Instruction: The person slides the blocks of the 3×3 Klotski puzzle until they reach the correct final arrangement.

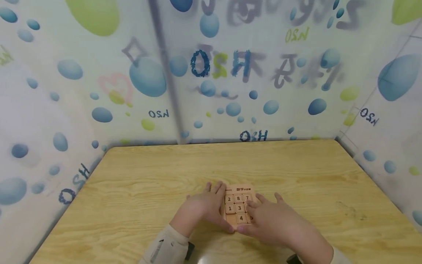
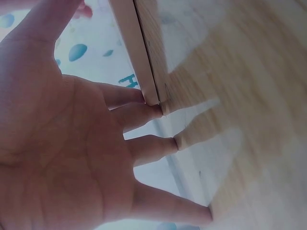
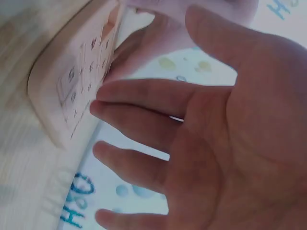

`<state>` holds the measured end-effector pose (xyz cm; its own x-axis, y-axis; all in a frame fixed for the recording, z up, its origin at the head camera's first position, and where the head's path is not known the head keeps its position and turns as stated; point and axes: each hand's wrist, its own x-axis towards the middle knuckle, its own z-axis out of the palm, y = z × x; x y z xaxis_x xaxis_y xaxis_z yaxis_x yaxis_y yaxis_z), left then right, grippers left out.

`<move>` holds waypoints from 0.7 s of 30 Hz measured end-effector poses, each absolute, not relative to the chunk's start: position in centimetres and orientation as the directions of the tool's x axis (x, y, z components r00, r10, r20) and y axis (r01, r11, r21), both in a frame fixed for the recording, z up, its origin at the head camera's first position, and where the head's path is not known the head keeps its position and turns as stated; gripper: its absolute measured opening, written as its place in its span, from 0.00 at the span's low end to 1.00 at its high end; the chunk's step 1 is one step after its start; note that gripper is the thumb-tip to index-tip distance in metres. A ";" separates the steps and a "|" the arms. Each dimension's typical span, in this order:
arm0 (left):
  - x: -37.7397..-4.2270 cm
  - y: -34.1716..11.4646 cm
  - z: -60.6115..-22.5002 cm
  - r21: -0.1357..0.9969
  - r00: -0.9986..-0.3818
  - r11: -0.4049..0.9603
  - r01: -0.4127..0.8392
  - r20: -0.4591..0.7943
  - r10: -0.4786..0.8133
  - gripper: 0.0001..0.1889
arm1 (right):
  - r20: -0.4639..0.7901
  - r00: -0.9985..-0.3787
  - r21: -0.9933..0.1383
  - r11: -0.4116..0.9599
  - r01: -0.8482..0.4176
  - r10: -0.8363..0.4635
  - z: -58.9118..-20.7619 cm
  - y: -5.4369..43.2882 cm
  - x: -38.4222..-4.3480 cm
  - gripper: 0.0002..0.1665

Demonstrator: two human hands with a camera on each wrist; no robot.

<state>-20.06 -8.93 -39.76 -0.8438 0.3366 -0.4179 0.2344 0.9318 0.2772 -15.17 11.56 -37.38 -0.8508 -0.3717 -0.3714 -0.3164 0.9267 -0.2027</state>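
Observation:
A wooden sliding number puzzle (image 1: pixel 232 219) lies flat on the table. Its tiles show 2, 8 and 7 on top, 1 and 3 in the middle row, 4 and 5 below; the lower-left slot holds no tile. Straight and spread, the fingers of my left hand (image 1: pixel 206 207) rest at the puzzle's left edge, two of them against its side in the left wrist view. My right hand (image 1: pixel 278 222) reaches over the right side with fingers extended, covering the tile right of the 3. Whether those fingertips touch the tiles, I cannot tell. Both thumbs are near the bottom edge.
The wooden table (image 1: pixel 158 168) extends around the puzzle on all sides. Behind it and at both sides hang pale sheets (image 1: pixel 211 99) printed with blue and green drops and mirrored lettering.

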 end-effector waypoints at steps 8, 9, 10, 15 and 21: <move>-20.2 -8.8 -39.8 0.273 -0.848 0.931 0.242 -0.407 0.339 0.74 | -0.357 -0.820 -0.165 0.894 -0.417 -0.448 -38.9 10.0 -13.8 0.51; -20.2 -8.8 -39.8 0.272 -0.849 0.932 0.241 -0.407 0.339 0.74 | -0.352 -0.811 -0.179 0.884 -0.432 -0.467 -39.0 9.8 -13.7 0.51; -20.2 -8.8 -39.9 0.269 -0.849 0.932 0.243 -0.406 0.338 0.74 | -0.346 -0.800 -0.193 0.872 -0.450 -0.490 -39.1 9.7 -13.6 0.49; -20.1 -8.9 -40.0 0.278 -0.846 0.930 0.239 -0.410 0.340 0.74 | -0.380 -0.802 -0.224 0.887 -0.404 -0.461 -38.7 10.3 -13.5 0.49; -20.2 -8.9 -39.7 0.283 -0.842 0.931 0.231 -0.421 0.337 0.74 | -0.418 -0.840 -0.168 0.938 -0.302 -0.345 -39.3 10.9 -13.1 0.55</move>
<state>-20.18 -8.90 -39.71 -0.8419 0.3371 -0.4214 0.2309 0.9308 0.2833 -13.15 10.92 -39.27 -0.8402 -0.3450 -0.4183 -0.3016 0.9385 -0.1683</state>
